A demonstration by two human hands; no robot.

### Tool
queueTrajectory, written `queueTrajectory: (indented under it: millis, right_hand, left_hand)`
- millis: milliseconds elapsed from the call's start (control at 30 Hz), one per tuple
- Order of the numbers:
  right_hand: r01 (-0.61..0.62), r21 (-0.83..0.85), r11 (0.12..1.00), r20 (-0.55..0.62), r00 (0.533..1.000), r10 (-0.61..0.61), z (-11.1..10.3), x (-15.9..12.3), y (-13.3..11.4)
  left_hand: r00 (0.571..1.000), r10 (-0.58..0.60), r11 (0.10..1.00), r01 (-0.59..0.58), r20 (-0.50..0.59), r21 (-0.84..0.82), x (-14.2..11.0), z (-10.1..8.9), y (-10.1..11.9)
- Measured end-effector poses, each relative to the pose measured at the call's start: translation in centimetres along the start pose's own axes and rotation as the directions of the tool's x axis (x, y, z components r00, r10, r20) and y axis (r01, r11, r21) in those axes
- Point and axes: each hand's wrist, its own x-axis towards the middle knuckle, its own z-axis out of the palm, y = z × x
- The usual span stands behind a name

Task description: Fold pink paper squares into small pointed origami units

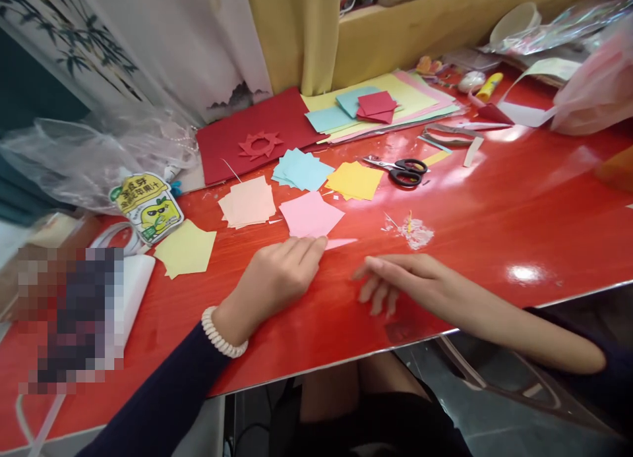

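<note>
Presumably, we steady the pink slip (342, 243) flat.
Our left hand (283, 267) covers its end on the table (475, 226), fingers together, any pinch hidden; our right hand (414, 274) hangs loosely spread nearby.

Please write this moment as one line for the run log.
left hand: partly covering pointed pink paper | right hand: nothing visibly held | black-handled scissors: lying beside yellow papers
</note>
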Motion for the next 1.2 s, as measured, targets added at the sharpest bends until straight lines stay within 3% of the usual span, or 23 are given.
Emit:
queueTrajectory:
  millis: [100,200,233,267,333,400,467,567,667,800,933,1100,1200]
  right_hand:
    - [-0.051,0.266,0.963,0.045,0.998,0.040,0.9,2.8,-1.8]
    - [0.014,0.334,0.943,-0.043,0.999,0.001,1.0,6.1,-2.3]
    - [0.029,0.321,0.947,-0.059,0.998,-0.011,0.8,7.2,-2.1]
    - [0.058,0.324,0.944,-0.078,0.996,-0.035,0.7,8.2,-1.8]
    - [0.087,0.327,0.941,-0.066,0.995,-0.069,0.4,9.6,-1.0]
    - [0.085,0.325,0.942,-0.066,0.996,-0.067,0.4,10.2,-0.1]
    - [0.078,0.339,0.938,-0.062,0.996,-0.061,0.6,10.2,0.7]
    - [0.109,0.359,0.927,-0.078,0.993,-0.086,0.8,9.5,1.0]
    - [0.111,0.362,0.926,-0.080,0.993,-0.088,0.9,8.9,0.7]
    - [0.067,0.436,0.897,-0.054,0.997,-0.049,1.0,8.7,0.4]
    - [0.096,0.495,0.864,-0.056,0.995,-0.079,1.1,8.8,0.4]
    - [0.100,0.516,0.851,-0.040,0.995,-0.093,1.0,9.1,0.6]
    - [0.108,0.507,0.855,-0.049,0.994,-0.096,1.0,9.2,0.6]
  left_hand:
    - [0.997,-0.044,0.999,0.042,-0.068,-0.031,-0.8,0.3,-0.5]
    - [0.973,-0.219,0.932,0.185,-0.079,-0.312,-1.1,0.7,-0.7]
    - [0.936,-0.345,0.847,0.283,-0.062,-0.450,-1.0,0.8,-0.7]
    - [0.873,-0.487,0.712,0.383,-0.021,-0.588,-0.9,1.0,-0.7]
    - [0.693,-0.708,0.346,0.508,0.135,-0.789,-0.6,1.3,-0.8]
    - [0.551,-0.773,0.012,0.509,0.315,-0.861,-0.4,1.6,-1.0]
    - [0.510,-0.736,-0.187,0.478,0.445,-0.858,-0.2,1.7,-1.3]
    - [0.505,-0.684,-0.337,0.421,0.527,-0.842,-0.2,1.8,-1.4]
    - [0.509,-0.658,-0.388,0.404,0.556,-0.828,-0.2,1.9,-1.2]
    - [0.550,-0.617,-0.360,0.437,0.562,-0.824,-0.5,2.3,-0.9]
    - [0.592,-0.626,-0.346,0.374,0.509,-0.860,-0.7,2.7,-0.7]
    - [0.618,-0.635,-0.278,0.378,0.464,-0.883,-0.5,2.5,-0.7]
    - [0.627,-0.645,-0.158,0.450,0.437,-0.879,-0.4,2.1,-0.7]
